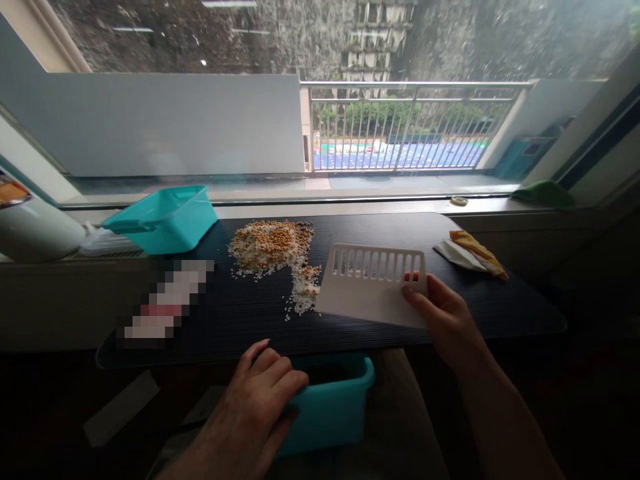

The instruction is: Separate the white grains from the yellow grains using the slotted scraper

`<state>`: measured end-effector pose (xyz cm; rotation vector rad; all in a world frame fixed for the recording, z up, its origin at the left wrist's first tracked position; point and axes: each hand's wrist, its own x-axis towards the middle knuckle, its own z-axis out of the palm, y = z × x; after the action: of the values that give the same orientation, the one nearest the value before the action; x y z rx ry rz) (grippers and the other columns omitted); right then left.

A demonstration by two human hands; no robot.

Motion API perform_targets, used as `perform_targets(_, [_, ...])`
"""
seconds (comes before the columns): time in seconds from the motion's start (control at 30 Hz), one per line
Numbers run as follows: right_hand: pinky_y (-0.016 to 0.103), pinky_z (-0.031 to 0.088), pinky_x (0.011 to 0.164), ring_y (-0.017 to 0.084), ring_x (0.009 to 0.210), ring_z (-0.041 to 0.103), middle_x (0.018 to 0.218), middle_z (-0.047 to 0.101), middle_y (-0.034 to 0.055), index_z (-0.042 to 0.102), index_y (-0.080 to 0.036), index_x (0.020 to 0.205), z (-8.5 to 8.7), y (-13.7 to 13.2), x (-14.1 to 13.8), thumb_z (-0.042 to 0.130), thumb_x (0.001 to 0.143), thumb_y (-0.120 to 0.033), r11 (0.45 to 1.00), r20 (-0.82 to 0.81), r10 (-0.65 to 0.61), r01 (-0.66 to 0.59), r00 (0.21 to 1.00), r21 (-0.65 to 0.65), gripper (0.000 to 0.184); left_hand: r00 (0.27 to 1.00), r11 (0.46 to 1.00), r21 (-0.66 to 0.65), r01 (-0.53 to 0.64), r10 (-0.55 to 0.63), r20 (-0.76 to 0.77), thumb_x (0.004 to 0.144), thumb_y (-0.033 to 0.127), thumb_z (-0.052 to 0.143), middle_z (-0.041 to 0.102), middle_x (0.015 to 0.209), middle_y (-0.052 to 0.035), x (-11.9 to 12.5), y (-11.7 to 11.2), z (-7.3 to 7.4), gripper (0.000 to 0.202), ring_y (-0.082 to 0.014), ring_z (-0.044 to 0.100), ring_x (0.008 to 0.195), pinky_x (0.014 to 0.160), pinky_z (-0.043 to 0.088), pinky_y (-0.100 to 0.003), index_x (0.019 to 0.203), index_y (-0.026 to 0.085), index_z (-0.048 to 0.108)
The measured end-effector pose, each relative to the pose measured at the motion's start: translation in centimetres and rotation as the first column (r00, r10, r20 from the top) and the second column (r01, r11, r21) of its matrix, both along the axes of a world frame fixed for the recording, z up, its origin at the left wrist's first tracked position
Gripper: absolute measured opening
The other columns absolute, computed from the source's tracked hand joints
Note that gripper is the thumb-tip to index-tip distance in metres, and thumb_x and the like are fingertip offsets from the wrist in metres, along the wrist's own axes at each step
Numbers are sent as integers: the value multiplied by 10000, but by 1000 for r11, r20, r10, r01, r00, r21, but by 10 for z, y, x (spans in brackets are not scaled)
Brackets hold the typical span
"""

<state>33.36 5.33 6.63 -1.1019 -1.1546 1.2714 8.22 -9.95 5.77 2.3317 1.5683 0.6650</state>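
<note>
White slotted scraper in right fingers

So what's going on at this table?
The person's right hand holds a white slotted scraper over the dark table, its left edge at the near end of a heap of white and yellow grains. The left hand is at a teal bin below the table's near edge. A teal basket sits left of the heap.

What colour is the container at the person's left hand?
The container at the left hand is turquoise, best seen in the head view.
</note>
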Motion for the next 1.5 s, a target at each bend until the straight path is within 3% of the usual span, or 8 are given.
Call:
perform_targets(0.1, [261, 461, 630, 154, 669, 582, 743, 675, -16, 695, -221, 904, -3, 17, -2, 789, 673, -382, 993, 16, -105, 104, 994, 62, 297, 1000, 1000, 10, 21, -20, -6, 758, -32, 455, 551, 903, 22, -1, 1, -1, 402, -199, 498, 923, 1081, 158, -439, 1025, 259, 525])
perform_targets(0.23, [272, 458, 617, 157, 656, 577, 734, 671, -9, 684, -208, 918, -9, 29, -9, 780, 678, -394, 995, 37, -60, 57, 997, 76, 318, 999, 999, 17, 35, -34, -14, 742, -39, 460, 545, 914, 20, -3, 1, -3, 417, -200, 493, 925, 1076, 155, -434, 1031, 253, 527])
perform_targets(0.5, [267, 453, 614, 154, 663, 577, 735, 669, -9, 677, -204, 933, -8, 22, -16, 768, 697, -389, 998, 51, 36, -39, 998, 57, 314, 1000, 1000, 7, 11, -11, 2, 759, -36, 463, 547, 904, 26, -2, 2, 0, 397, -196, 503, 921, 1078, 158, -432, 1018, 257, 533])
perform_targets(0.7, [262, 450, 618, 149, 663, 570, 735, 653, -19, 672, -212, 931, -6, 24, -18, 751, 718, -376, 997, 44, -6, 3, 999, 72, 279, 999, 999, 4, 42, -42, -16, 753, -45, 477, 553, 894, 31, -3, 1, 0, 410, -194, 510, 902, 1072, 158, -428, 1029, 254, 527])
perform_targets(0.9, [255, 460, 639, 149, 693, 581, 755, 664, -18, 679, -217, 937, -7, 25, -19, 745, 736, -377, 994, 83, 80, -86, 993, 71, 266, 1000, 1000, 3, 12, -12, -7, 753, -32, 469, 549, 909, 24, -2, 2, -1, 406, -200, 499, 922, 1075, 156, -442, 1028, 261, 525])
perform_targets(1.17, [254, 457, 612, 145, 657, 569, 727, 663, -17, 700, -216, 908, -1, 14, -5, 778, 688, -367, 998, 51, -37, 34, 998, 48, 278, 998, 998, -23, 50, -51, -28, 765, -31, 495, 568, 908, 42, -6, 4, 2, 412, -188, 516, 921, 1082, 161, -423, 1044, 271, 524])
perform_targets(1.5, [274, 471, 614, 167, 662, 592, 738, 676, -10, 700, -223, 900, -1, 14, -4, 792, 668, -393, 1000, 8, -2, 2, 1000, -3, 302, 996, 998, -1, 57, -57, -61, 739, -55, 473, 567, 916, 33, -3, 4, 3, 445, -195, 520, 920, 1076, 163, -435, 1053, 258, 505])
